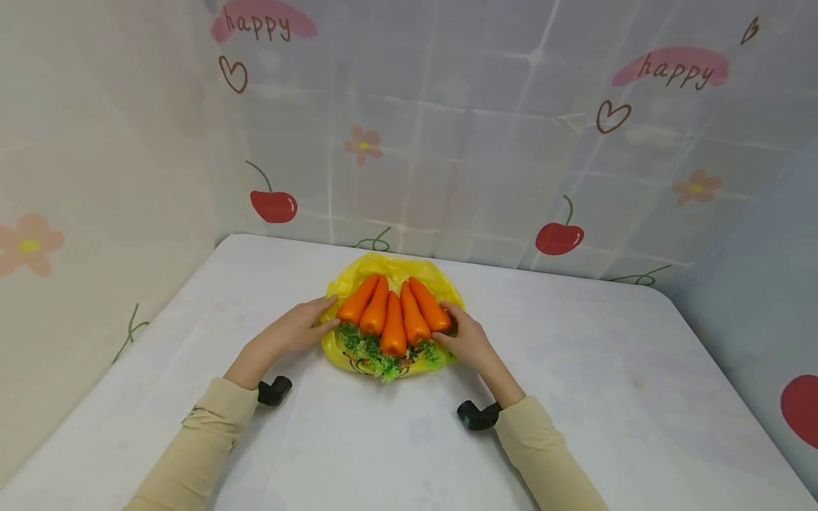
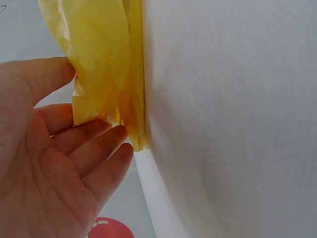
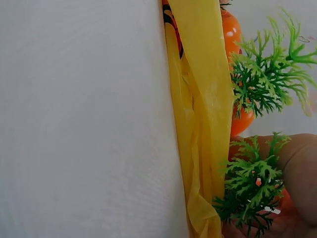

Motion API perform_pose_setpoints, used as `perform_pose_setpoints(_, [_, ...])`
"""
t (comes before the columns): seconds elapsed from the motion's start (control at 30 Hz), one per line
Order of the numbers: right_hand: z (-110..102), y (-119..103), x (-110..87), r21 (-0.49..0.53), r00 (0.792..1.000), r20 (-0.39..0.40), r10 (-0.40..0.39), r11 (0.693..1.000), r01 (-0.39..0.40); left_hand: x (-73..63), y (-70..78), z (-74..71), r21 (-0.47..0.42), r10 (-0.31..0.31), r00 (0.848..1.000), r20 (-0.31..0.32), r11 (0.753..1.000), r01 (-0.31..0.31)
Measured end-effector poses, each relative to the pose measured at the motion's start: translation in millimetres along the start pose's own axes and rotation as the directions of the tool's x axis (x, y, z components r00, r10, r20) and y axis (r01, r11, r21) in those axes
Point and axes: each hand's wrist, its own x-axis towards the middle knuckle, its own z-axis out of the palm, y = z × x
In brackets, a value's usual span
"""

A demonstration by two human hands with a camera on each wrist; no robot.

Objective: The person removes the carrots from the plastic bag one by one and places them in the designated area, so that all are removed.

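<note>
Several orange carrots (image 1: 393, 323) with green leafy tops lie fanned out on a yellow plastic bag (image 1: 441, 280), their thick ends toward the person. At the bag's left edge is the left hand (image 1: 300, 325), thumb and fingers spread beside the leftmost carrot. In the left wrist view, that hand's thumb touches the bag's edge (image 2: 99, 64) and its fingertips reach behind it. The right hand (image 1: 469, 341) holds the thick end of the rightmost carrot (image 1: 429, 304) between thumb and fingers. Green leaves (image 3: 255, 181) partly hide this hold in the right wrist view.
A white-covered table (image 1: 383, 454) carries the bag. Behind it hangs a patterned curtain (image 1: 447, 142) with cherries, flowers and lettering, close along the table's back edge. Each wrist wears a black device, the right one (image 1: 478, 415) close over the table.
</note>
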Motion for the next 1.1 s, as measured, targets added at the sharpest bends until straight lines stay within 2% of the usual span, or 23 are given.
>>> perform_pose_setpoints(0.2, [0.1,-1.8,-0.6,0.023,0.999,-0.044,0.014,1.000,-0.013,0.3,0.9,-2.4,0.002,0.001,1.000,-0.001,1.000,-0.001])
perform_pose_setpoints(0.4, [0.8,-2.1,-0.3,0.056,0.999,-0.049,0.016,0.998,-0.014,0.3,1.8,-2.9,0.011,0.003,1.000,0.003,1.000,-0.003])
perform_pose_setpoints(0.67, [0.7,-2.7,1.1,0.202,0.998,-0.023,0.060,0.978,-0.055,-0.3,2.8,-2.9,0.010,-0.002,1.000,0.004,1.000,0.001])
perform_pose_setpoints(0.8, [0.1,-2.9,1.0,0.296,0.995,0.002,0.095,0.951,-0.091,-0.6,2.2,-2.7,0.011,0.000,1.000,0.003,1.000,0.000])
perform_pose_setpoints(0.97, [-1.2,-3.0,0.4,0.408,0.987,0.042,0.156,0.899,-0.159,-0.2,1.5,-1.8,0.016,0.005,1.000,0.003,1.000,-0.005])
perform_pose_setpoints(1.03, [-2.4,-3.5,-0.3,0.451,0.981,0.069,0.183,0.871,-0.194,-0.3,1.7,-1.5,0.021,0.006,1.000,0.005,1.000,-0.006])
perform_pose_setpoints(1.1, [-4.3,-3.6,-1.1,0.516,0.973,0.098,0.207,0.826,-0.227,-0.6,2.5,-1.7,0.016,0.007,1.000,0.005,1.000,-0.008])
